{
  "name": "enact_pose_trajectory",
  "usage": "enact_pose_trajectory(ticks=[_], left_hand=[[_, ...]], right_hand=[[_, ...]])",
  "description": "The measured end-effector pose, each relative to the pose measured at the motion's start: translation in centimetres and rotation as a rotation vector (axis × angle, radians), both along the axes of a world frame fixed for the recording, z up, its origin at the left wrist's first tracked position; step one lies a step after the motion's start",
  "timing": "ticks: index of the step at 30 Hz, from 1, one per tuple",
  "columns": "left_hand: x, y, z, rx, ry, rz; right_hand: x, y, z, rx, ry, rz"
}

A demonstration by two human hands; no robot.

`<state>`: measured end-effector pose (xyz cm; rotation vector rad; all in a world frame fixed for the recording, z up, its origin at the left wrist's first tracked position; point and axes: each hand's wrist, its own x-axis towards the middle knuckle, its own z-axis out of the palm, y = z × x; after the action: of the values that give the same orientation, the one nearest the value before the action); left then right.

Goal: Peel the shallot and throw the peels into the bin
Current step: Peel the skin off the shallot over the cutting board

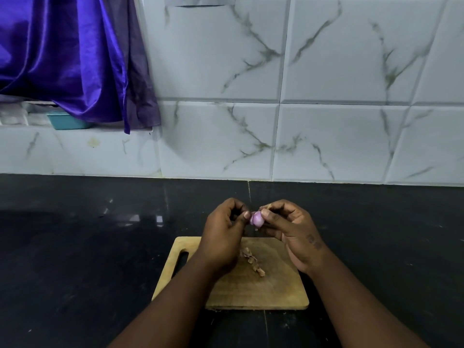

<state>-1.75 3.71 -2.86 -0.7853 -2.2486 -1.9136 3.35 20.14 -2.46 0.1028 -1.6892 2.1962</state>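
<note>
A small purple shallot (257, 219) is held above the far edge of a wooden cutting board (266, 292). My right hand (288, 229) grips it between thumb and fingers, with a scrap of dry skin showing above the thumb. My left hand (223, 237) is curled beside it, its thumb tip touching the shallot's left side. Brown dry peels (252, 259) lie in a loose line on the middle of the board. No bin is in view.
The board lies on a black polished counter (75, 247) against a white marble-pattern tiled wall (326, 121). A purple satin cloth (70, 59) hangs at the upper left over a ledge holding a teal container (65, 121).
</note>
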Motion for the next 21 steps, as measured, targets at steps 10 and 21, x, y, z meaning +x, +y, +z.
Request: enact_pose_trajectory(ticks=[10,21], left_hand=[[-0.5,-0.8,0.1,-0.297,-0.134,-0.13],[0.5,-0.4,1.0,0.102,-0.17,-0.18]], right_hand=[[-0.1,0.1,0.2,-0.081,0.013,0.052],[0.0,0.2,0.3,-0.148,0.001,0.044]])
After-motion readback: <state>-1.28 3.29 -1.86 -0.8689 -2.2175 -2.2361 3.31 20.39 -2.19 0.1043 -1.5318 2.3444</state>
